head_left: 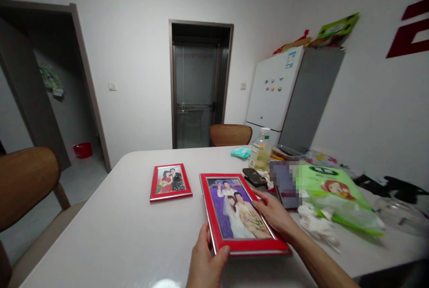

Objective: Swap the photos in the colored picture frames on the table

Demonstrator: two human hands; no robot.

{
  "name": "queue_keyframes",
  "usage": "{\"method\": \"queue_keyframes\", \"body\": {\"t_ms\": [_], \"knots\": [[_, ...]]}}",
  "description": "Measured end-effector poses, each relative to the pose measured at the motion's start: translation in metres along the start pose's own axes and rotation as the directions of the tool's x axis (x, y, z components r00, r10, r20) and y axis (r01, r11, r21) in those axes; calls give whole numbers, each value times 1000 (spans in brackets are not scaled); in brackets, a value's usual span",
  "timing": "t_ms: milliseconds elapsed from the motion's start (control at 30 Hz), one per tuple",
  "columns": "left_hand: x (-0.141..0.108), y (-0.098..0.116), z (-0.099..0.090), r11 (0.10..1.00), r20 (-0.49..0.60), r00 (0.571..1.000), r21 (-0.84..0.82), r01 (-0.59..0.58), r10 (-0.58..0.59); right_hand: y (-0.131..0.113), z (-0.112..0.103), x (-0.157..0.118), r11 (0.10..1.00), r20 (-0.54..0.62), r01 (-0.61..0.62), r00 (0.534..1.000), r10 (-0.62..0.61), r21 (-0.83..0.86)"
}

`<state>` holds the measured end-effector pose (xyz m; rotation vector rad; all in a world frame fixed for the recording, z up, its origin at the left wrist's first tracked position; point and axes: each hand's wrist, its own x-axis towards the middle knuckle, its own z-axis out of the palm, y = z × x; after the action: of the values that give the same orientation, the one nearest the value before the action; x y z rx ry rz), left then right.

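Observation:
A large red picture frame [241, 245] with a wedding photo is held by both of my hands above the white table [110, 234]. My left hand [206, 259] grips its lower left corner, thumb on the front border and fingers beneath. On the right side edge, my right hand [273, 212] holds the frame with its fingers against the border. A smaller red picture frame [170, 182] lies face up on the table, to the left and farther back, touched by neither hand.
Right of the large frame are a black device [254, 177], a bottle [260, 150], a partly blurred tablet-like object [284, 185], crumpled tissue [318, 225] and a green package [338, 189]. Wooden chairs [230, 135] [27, 185] stand behind and left of the table.

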<state>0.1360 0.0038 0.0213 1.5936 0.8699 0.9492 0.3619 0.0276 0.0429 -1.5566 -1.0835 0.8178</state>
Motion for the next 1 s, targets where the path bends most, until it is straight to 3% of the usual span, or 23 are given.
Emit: {"method": "queue_keyframes", "body": {"t_ms": [167, 267, 367, 533, 667, 767, 833, 900, 1000], "knots": [[5, -12, 11, 950, 15, 998, 309, 53, -61, 22, -16, 15, 943, -88, 58, 992, -92, -328], [3, -20, 14, 935, 52, 997, 351, 40, -62, 26, -24, 4, 933, -97, -12, 995, -24, -359], [3, -28, 15, 922, 77, 997, 388, -18, -13, 33, -30, -14, 943, -13, -29, 1000, 26, -332], [21, -33, 15, 872, 71, 990, 468, -142, 123, 42, -18, -11, 859, -93, 42, 990, -104, -511], [49, -30, 8, 807, 43, 995, 582, -101, 93, 32, 0, 20, 807, -64, 66, 990, -127, -586], [63, -25, -11, 774, 80, 994, 625, -103, 69, 21, 8, 34, 789, -57, 65, 990, -126, -611], [69, -23, -34, 742, 113, 992, 659, -120, 60, 15, 11, 34, 777, -81, 47, 989, -126, -628], [75, -21, -63, 697, 102, 994, 709, -107, 49, 8, 16, 24, 758, -121, 93, 968, -221, -645], [86, -23, -106, 611, -6, 1000, 791, 2, 5, -4, 36, -5, 730, -109, 301, 884, -455, -614]]}}
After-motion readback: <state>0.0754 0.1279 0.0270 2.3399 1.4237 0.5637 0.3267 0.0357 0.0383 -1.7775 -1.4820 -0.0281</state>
